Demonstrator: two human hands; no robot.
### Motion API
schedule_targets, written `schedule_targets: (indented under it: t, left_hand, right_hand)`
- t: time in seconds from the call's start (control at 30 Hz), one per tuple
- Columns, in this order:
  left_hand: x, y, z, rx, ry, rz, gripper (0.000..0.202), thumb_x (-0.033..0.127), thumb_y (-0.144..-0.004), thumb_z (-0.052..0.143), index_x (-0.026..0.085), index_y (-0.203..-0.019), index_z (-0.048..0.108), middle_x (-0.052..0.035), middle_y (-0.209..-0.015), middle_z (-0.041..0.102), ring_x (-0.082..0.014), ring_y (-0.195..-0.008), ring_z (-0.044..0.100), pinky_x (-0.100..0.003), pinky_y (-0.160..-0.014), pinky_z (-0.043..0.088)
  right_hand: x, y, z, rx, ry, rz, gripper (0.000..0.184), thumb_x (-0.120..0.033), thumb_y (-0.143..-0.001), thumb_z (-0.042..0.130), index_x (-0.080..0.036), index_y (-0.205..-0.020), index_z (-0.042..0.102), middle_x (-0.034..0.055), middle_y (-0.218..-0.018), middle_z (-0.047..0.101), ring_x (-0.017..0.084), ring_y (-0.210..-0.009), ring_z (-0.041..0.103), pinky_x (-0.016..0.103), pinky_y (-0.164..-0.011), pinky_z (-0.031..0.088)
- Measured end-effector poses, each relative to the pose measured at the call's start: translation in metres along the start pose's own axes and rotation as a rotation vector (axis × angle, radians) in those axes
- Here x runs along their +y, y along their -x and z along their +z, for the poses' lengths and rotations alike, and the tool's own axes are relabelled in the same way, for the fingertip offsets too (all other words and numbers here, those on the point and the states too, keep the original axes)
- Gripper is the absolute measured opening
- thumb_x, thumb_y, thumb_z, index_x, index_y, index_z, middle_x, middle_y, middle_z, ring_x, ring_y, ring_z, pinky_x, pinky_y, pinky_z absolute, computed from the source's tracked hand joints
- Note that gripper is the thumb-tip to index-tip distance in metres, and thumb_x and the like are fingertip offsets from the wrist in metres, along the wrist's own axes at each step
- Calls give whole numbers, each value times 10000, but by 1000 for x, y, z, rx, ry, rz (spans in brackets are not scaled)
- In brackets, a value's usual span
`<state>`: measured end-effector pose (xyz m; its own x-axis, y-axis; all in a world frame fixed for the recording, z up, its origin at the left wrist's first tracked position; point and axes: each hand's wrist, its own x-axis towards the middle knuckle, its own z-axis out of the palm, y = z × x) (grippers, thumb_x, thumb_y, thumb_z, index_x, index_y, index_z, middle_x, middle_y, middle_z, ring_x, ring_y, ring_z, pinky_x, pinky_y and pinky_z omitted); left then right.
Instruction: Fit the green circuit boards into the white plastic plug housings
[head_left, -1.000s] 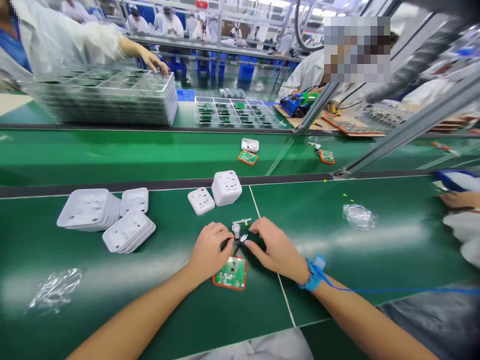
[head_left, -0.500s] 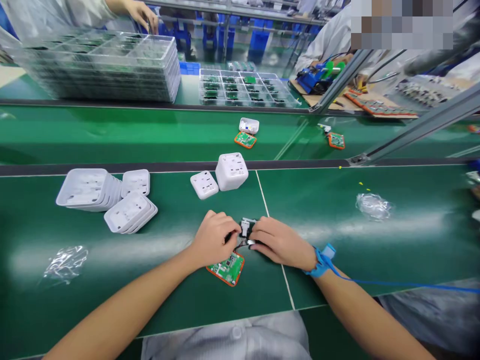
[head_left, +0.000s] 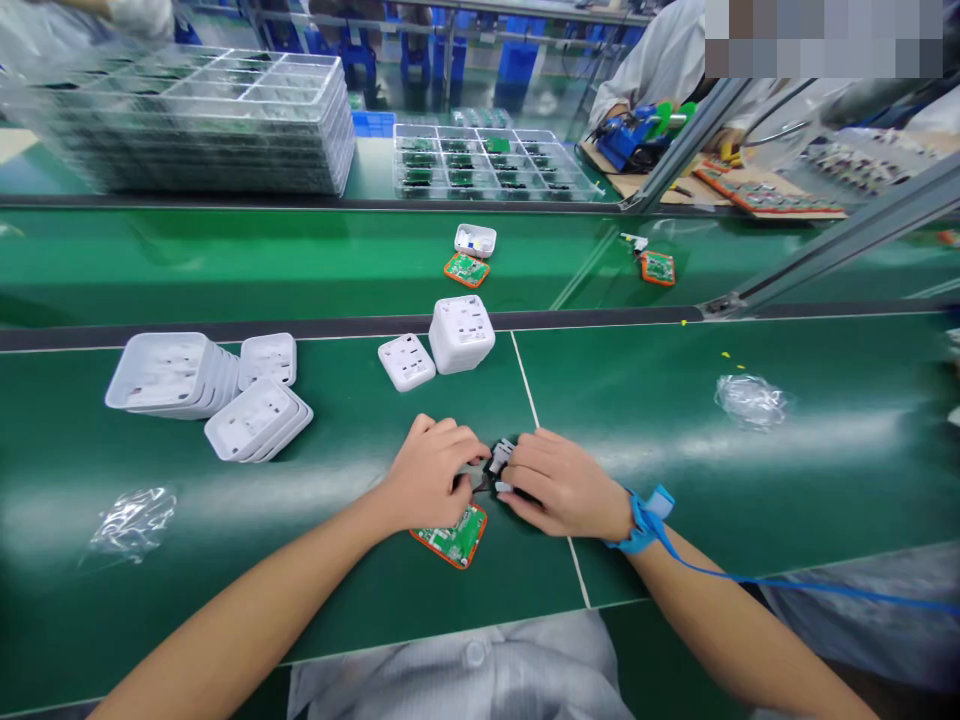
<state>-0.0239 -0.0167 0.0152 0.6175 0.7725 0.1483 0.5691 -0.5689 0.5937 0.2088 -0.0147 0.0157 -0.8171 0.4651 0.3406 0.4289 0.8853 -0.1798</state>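
Observation:
My left hand and my right hand meet over the green mat, both pinched on a small black-and-white wired connector part between them. Black wires run from it down to a green circuit board with an orange rim, which lies on the mat partly under my left hand. A blue strap with a blue cord circles my right wrist. Just beyond my hands stand a white cube-shaped socket housing and a flat white socket cover.
Stacks of white covers sit at the left. Crumpled clear bags lie at the left and right. On the far belt are a board with a white part and another board. Clear trays are stacked beyond.
My hands have closed in tighter on the connector part and the circuit board has turned and slid slightly left. The view has tipped downward; a co-worker's hand has left the tray stack.

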Motion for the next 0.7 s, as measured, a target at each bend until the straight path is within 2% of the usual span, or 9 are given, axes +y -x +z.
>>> schedule_targets:
  t: [0.13,0.2,0.3,0.33,0.4,0.53,0.6,0.7]
  left_hand:
    - [-2,0,3,-6,-48,37,255,60,-792,517,205,-953,650,-18,-964,694,-195,-865,555,-402,-787,298]
    - [-3,-1,3,-8,-50,39,243,63,-814,513,210,-940,661,-16,-963,694,-190,-865,556,-402,-788,296]
    - [-3,-1,3,-6,-52,40,244,65,-829,517,213,-946,672,-11,-957,694,-183,-861,553,-400,-788,296]
    - [-3,-1,3,-5,-54,41,250,61,-834,512,214,-950,674,-9,-959,694,-181,-858,552,-400,-788,296]
    - [-4,-1,3,-4,-59,42,262,54,-846,501,216,-953,677,-7,-959,694,-178,-852,551,-399,-786,296]
    - [-4,-1,5,-7,-72,40,239,76,-861,508,215,-952,680,-15,-961,694,-182,-852,552,-402,-786,292]
    - [-4,-2,5,-15,-71,43,230,85,-872,505,215,-955,676,-18,-967,694,-186,-858,550,-403,-788,287]
    - [-5,-1,5,-28,-54,45,240,77,-888,495,222,-955,674,-14,-977,690,-186,-870,549,-402,-793,280]
  right_hand:
    - [1,3,-2,-19,-9,-15,203,-290,-997,520,-172,-896,651,59,-778,600,192,-751,489,330,-667,361]
    - [3,4,-3,-39,-36,6,278,-423,-986,544,-179,-905,649,58,-786,595,197,-745,495,331,-657,368]
    - [6,5,-6,-52,-72,168,468,-575,-945,546,-149,-1117,636,105,-931,607,227,-824,532,355,-710,434]
    - [8,5,-7,-58,-75,219,502,-563,-948,545,-137,-1206,610,133,-1011,602,245,-884,543,374,-754,455]
    - [10,5,-8,-92,-90,260,431,-454,-979,538,-146,-1278,579,162,-1122,577,271,-989,543,409,-827,469]
    - [9,4,-8,-142,-161,228,152,-210,-994,490,-182,-1084,610,121,-1079,608,243,-972,538,394,-822,454]
    - [7,3,-9,-107,-189,191,145,-140,-994,447,-188,-1002,583,96,-1013,633,216,-906,528,365,-787,439]
    - [5,3,-14,-16,-256,132,165,-119,-1003,422,-200,-956,557,66,-916,647,185,-811,509,330,-739,427]
